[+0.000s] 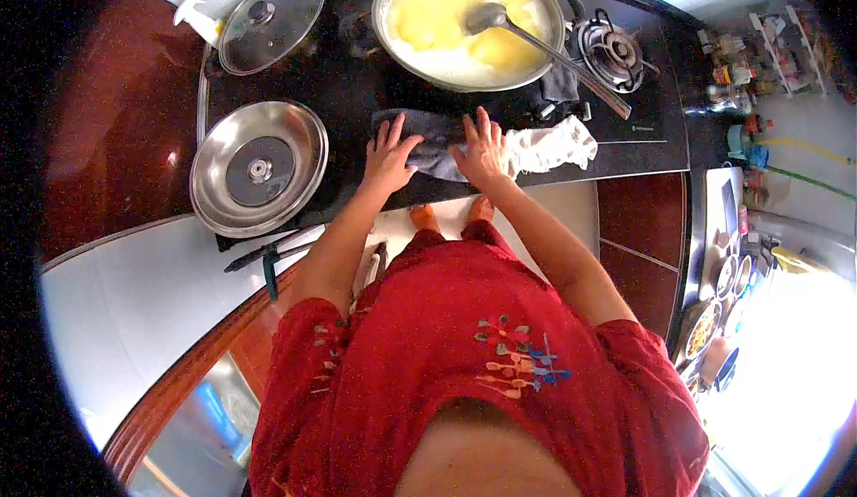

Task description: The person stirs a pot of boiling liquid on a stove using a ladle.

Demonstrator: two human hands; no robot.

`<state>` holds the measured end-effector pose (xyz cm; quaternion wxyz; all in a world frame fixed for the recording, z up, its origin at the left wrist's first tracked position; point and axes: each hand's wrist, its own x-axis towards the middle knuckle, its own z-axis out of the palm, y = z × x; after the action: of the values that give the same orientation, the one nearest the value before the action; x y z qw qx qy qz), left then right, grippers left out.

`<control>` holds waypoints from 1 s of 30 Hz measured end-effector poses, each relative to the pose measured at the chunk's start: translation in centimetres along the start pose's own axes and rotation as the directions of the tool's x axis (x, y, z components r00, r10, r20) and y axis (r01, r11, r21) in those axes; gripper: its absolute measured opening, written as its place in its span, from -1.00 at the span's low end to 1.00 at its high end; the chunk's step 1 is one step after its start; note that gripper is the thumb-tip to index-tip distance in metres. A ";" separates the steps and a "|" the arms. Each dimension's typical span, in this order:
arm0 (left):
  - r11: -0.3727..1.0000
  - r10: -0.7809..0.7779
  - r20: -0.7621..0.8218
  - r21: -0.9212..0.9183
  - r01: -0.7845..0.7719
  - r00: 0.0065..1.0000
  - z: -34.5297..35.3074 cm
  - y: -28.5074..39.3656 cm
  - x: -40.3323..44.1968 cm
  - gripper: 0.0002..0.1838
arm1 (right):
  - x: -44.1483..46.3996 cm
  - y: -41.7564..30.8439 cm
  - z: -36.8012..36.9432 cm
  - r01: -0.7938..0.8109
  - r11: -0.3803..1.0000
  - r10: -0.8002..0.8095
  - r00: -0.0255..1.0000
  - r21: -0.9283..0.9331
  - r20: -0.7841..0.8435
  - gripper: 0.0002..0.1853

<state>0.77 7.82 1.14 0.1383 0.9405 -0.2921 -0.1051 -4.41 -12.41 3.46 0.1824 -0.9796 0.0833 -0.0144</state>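
Splashing looks the greatest danger: the wide pan (464,86), nearly full of pale liquid and yellow food, could scald if knocked. The ladle (582,70) leans across its rim, handle jutting frontward, where a forearm might catch it. The dark cloth (435,144) lies on the stove top (344,95) near the front edge, under left hand (389,160) and right hand (485,151), fingers loosely spread, gripping nothing; reaching farther back could bring them against hot metal.

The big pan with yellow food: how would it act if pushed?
Probably heavy, since the pan is broad and looks well filled. Its pale liquid would likely slosh. The ladle, leaning over the rim, might slide.
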 end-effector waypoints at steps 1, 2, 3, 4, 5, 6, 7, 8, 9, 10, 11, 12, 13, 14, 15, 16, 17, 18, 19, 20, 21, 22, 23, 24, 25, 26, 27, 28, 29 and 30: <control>1.000 0.001 0.011 0.001 -0.001 1.000 0.0 -0.3 0.1 -0.27 | 0.0 0.5 0.2 0.089 0.995 -0.088 0.996 -0.039 0.023 -0.29; 1.000 -0.010 0.030 0.003 0.010 0.999 0.0 -0.6 0.0 -0.28 | -0.1 1.2 0.6 0.178 0.981 -0.174 0.983 -0.076 0.049 -0.29; 1.000 -0.017 0.050 0.005 0.017 0.999 -0.8 -0.4 -0.4 -0.28 | -0.3 1.8 1.2 0.262 0.959 -0.254 0.964 -0.112 0.076 -0.28; 1.000 -0.022 0.072 0.006 0.022 0.997 -1.2 -0.1 -0.7 -0.28 | -0.6 2.1 1.7 0.306 0.935 -0.297 0.952 -0.182 0.074 -0.26; 1.000 -0.013 0.034 -0.005 0.014 0.999 -1.3 0.1 -0.6 -0.27 | -0.6 2.5 2.0 0.273 0.952 -0.268 0.962 -0.140 0.049 -0.25; 1.000 -0.006 -0.005 -0.017 0.006 1.000 -1.4 0.5 -0.4 -0.25 | -0.5 2.3 1.2 0.242 0.965 -0.241 0.970 -0.097 0.024 -0.24; 1.000 0.001 -0.042 -0.030 -0.003 0.999 -1.4 0.9 -0.2 -0.23 | -0.4 2.1 0.5 0.210 0.976 -0.210 0.978 -0.053 0.003 -0.23; 0.996 0.018 -0.104 -0.083 -0.027 0.994 -1.1 1.4 0.0 -0.22 | -0.3 1.9 -0.4 0.158 0.987 -0.158 0.986 -0.008 -0.050 -0.28; 0.996 0.038 -0.076 -0.073 -0.044 0.996 -0.6 1.7 0.3 -0.22 | -0.3 2.4 -0.8 0.105 0.994 -0.103 0.990 0.015 -0.096 -0.29; 0.996 0.057 -0.048 -0.065 -0.060 0.997 0.0 2.0 0.4 -0.22 | -0.4 3.3 -1.4 0.054 0.998 -0.048 0.989 0.041 -0.140 -0.30; 0.996 0.074 -0.018 -0.056 -0.075 0.997 0.4 2.2 0.4 -0.22 | -0.6 4.4 -2.1 0.004 0.998 0.009 0.984 0.070 -0.180 -0.31; 0.997 0.081 0.031 -0.016 -0.080 0.996 0.4 2.2 0.2 -0.25 | -0.7 7.1 -1.3 0.024 0.990 0.016 0.959 0.136 -0.284 -0.33; 0.998 0.068 0.021 -0.019 -0.068 0.997 0.5 2.1 0.3 -0.26 | -1.1 8.1 -2.6 -0.099 0.991 0.118 0.963 0.093 -0.241 -0.32; 0.998 0.058 0.017 -0.021 -0.057 0.998 0.7 2.1 0.3 -0.27 | -1.4 10.1 -2.4 -0.169 0.985 0.171 0.955 0.028 -0.242 -0.30; 0.998 0.050 0.016 -0.024 -0.050 0.999 0.9 2.3 0.2 -0.29 | -1.7 11.9 -2.1 -0.243 0.969 0.228 0.942 -0.035 -0.246 -0.29; 0.999 0.043 0.013 -0.010 -0.043 0.999 -0.1 3.3 0.3 -0.29 | -2.1 13.0 -2.4 -0.255 0.964 0.234 0.948 -0.074 -0.216 -0.28; 0.995 0.074 0.009 -0.066 -0.073 0.997 0.1 4.3 0.8 -0.29 | -2.5 13.9 -2.5 -0.265 0.958 0.242 0.953 -0.112 -0.185 -0.26; 0.987 0.105 0.003 -0.121 -0.104 0.994 0.4 5.4 1.5 -0.30 | -2.7 15.2 -1.8 -0.257 0.966 0.257 0.964 0.001 -0.072 -0.29; 0.975 0.136 -0.005 -0.177 -0.135 0.991 0.3 6.8 2.2 -0.31 | -3.2 14.9 -1.7 -0.204 0.965 0.196 0.978 -0.166 -0.066 -0.34; 0.947 0.148 -0.005 -0.289 -0.143 0.989 0.3 8.7 2.7 -0.30 | -3.3 14.7 -1.8 -0.190 0.970 0.180 0.981 -0.151 -0.078 -0.38; 0.871 0.210 -0.128 -0.426 -0.245 0.969 3.2 9.5 3.8 -0.30 | -3.2 14.2 -2.3 -0.173 0.975 0.162 0.983 -0.138 -0.090 -0.42; 0.872 0.222 -0.124 -0.418 -0.254 0.967 3.4 11.1 4.3 -0.29 | -3.2 14.2 -2.3 -0.143 0.987 0.133 0.983 -0.069 -0.127 -0.50; 0.873 0.234 -0.123 -0.410 -0.264 0.964 3.4 12.6 4.9 -0.29 | -3.2 14.1 -2.6 -0.121 0.991 0.113 0.985 -0.056 -0.132 -0.56; 0.895 0.247 -0.164 -0.338 -0.290 0.955 3.3 13.8 5.4 -0.25 | -3.0 14.5 -2.6 -0.103 0.994 0.097 0.989 -0.049 -0.114 -0.58; 0.917 0.250 -0.152 -0.280 -0.285 0.956 3.1 14.7 5.7 -0.23 | -2.8 14.8 -2.8 -0.082 0.996 0.078 0.992 -0.040 -0.096 -0.60; 0.935 0.252 -0.139 -0.221 -0.278 0.958 2.8 15.5 5.9 -0.21 | -2.7 15.2 -3.0 -0.070 0.996 0.064 0.991 -0.048 -0.118 -0.64; 0.949 0.252 -0.124 -0.160 -0.270 0.960 2.2 16.3 6.1 -0.19 | -2.6 15.6 -3.5 -0.084 0.996 0.082 0.993 -0.019 -0.087 -0.65; 0.944 0.275 -0.211 -0.125 -0.305 0.938 3.4 16.5 6.5 -0.21 | -2.4 16.0 -3.9 -0.098 0.995 0.098 0.994 0.011 -0.056 -0.66; 0.956 0.242 -0.156 -0.130 -0.263 0.958 3.6 16.9 6.9 -0.25 | -2.2 16.4 -4.3 -0.111 0.993 0.112 0.993 0.040 -0.024 -0.67; 0.966 0.207 -0.101 -0.134 -0.219 0.973 3.4 17.4 7.2 -0.30 | -2.0 16.9 -4.9 -0.097 0.984 0.099 0.995 0.147 -0.006 -0.68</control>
<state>-3.42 -10.82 2.66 0.2290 0.8947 -0.3771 -0.0701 -9.34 -29.32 2.02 0.2539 -0.9581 0.1311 -0.0179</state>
